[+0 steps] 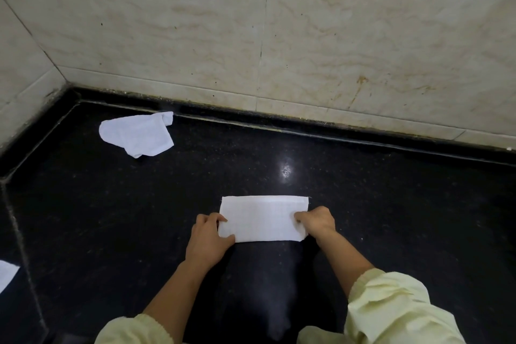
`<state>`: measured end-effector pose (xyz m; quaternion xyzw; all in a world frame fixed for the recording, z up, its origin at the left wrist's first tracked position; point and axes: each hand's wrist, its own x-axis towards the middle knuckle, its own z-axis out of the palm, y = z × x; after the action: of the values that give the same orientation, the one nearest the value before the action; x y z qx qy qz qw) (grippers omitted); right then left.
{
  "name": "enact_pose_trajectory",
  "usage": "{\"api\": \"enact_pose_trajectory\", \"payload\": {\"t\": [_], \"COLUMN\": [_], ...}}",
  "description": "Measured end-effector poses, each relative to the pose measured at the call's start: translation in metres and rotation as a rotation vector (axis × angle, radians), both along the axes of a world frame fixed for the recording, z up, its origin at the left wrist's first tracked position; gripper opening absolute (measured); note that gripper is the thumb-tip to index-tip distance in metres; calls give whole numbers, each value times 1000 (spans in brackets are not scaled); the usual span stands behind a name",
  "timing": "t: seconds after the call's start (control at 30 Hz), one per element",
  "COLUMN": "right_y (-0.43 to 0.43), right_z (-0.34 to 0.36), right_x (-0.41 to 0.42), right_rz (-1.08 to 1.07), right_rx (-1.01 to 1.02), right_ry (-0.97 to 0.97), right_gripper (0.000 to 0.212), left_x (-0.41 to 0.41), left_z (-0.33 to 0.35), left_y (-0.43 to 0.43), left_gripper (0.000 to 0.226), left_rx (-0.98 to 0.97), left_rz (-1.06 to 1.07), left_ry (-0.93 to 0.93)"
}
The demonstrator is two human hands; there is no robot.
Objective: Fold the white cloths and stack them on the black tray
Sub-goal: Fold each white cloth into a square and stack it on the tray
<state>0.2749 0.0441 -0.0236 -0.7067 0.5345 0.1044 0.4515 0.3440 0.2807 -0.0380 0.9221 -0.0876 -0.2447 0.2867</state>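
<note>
Cloth (262, 218) folded flat on black counter (391, 204) | left hand (208, 237) and right hand (317, 220) pinching its short ends | light, limp, creases easily — best held at corners | crumpled cloth (136, 134) waiting far left

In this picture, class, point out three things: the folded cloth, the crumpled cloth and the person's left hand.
folded cloth (264, 216): head view, middle of its flat top face.
crumpled cloth (136, 134): head view, centre of the bunched fabric.
left hand (208, 237): head view, back of the hand.
</note>
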Motion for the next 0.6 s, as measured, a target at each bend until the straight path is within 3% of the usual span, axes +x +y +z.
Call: {"api": "enact_pose_trajectory", "payload": {"t": [0.23,0.47,0.6], "right_y": [-3,11,30], "right_z": [7,26,31], "right_x": [0,9,20], "right_rz": [-113,10,104], "right_rx": [77,72,100], "right_ry": [-120,-315,-365], "right_gripper": [26,24,22], "left_x": [9,19,21], "left_z": [3,0,-2], "left_y": [1,4,6], "left_gripper": [47,27,27], "left_rx": [-25,-134,-167], "left_rz": [2,89,147], "left_ry": [27,5,4]}}
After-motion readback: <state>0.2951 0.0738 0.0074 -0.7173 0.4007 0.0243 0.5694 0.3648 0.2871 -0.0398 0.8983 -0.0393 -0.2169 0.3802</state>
